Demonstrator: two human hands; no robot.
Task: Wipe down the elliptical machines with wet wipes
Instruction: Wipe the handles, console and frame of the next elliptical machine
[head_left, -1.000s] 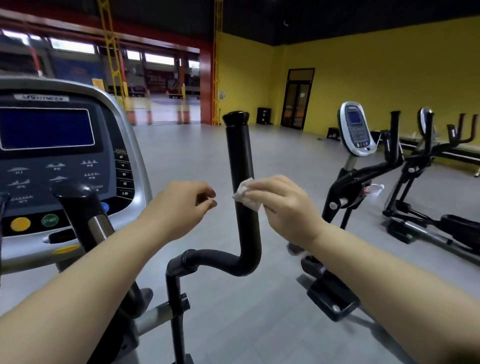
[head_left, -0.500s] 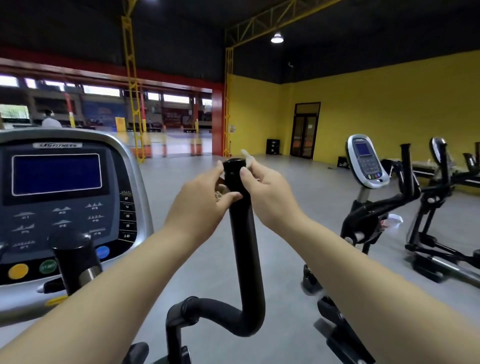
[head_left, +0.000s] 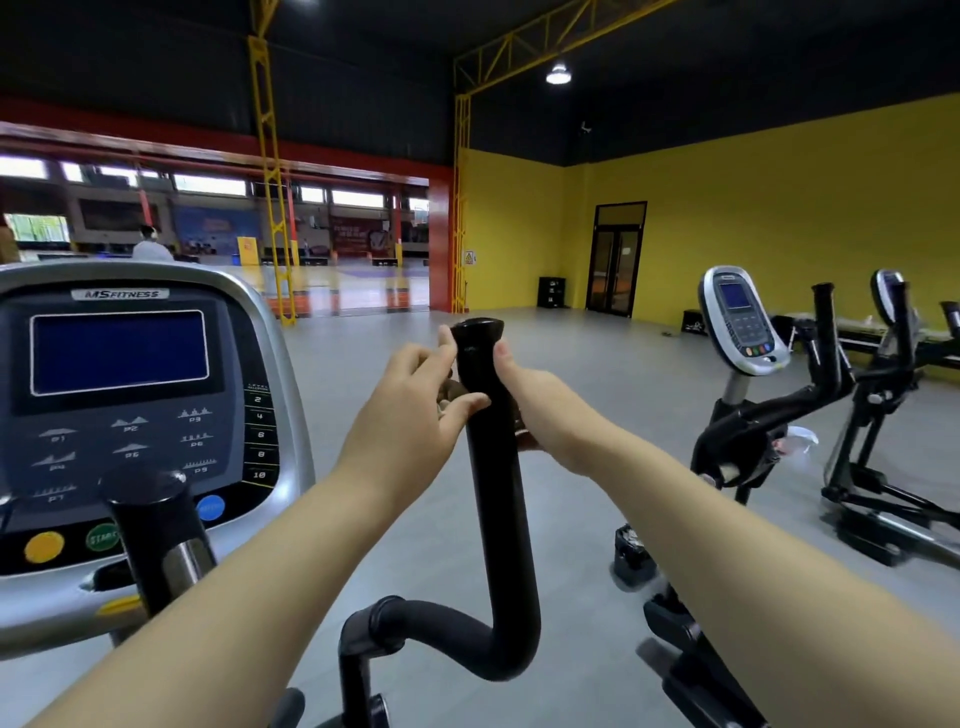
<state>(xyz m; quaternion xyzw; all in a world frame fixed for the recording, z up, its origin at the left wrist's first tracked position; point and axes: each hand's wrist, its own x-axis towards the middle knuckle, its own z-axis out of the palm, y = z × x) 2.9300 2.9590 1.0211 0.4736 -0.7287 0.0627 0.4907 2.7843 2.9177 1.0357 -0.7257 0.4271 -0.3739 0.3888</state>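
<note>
I stand at an elliptical machine with a grey console (head_left: 260, 332) on my left and an upright black handle (head_left: 496, 499) in front of me. Both hands meet at the top of that handle. My left hand (head_left: 410, 415) pinches it from the left, with the thumb across the front. From the right, my right hand (head_left: 535, 405) wraps around it with the fingers behind. The wet wipe was in my right hand a moment ago and is now hidden behind the handle.
The machine's other black handle (head_left: 156, 525) rises in front of the console. Two more ellipticals (head_left: 743, 327) (head_left: 883, 415) stand to the right on the grey floor. A yellow wall with a dark door (head_left: 615, 260) is behind them. A person (head_left: 150, 248) is far off on the left.
My right hand slid the wipe from the middle of the handle up to its top. My left hand came in and took hold of the top too. My view tilted up.
</note>
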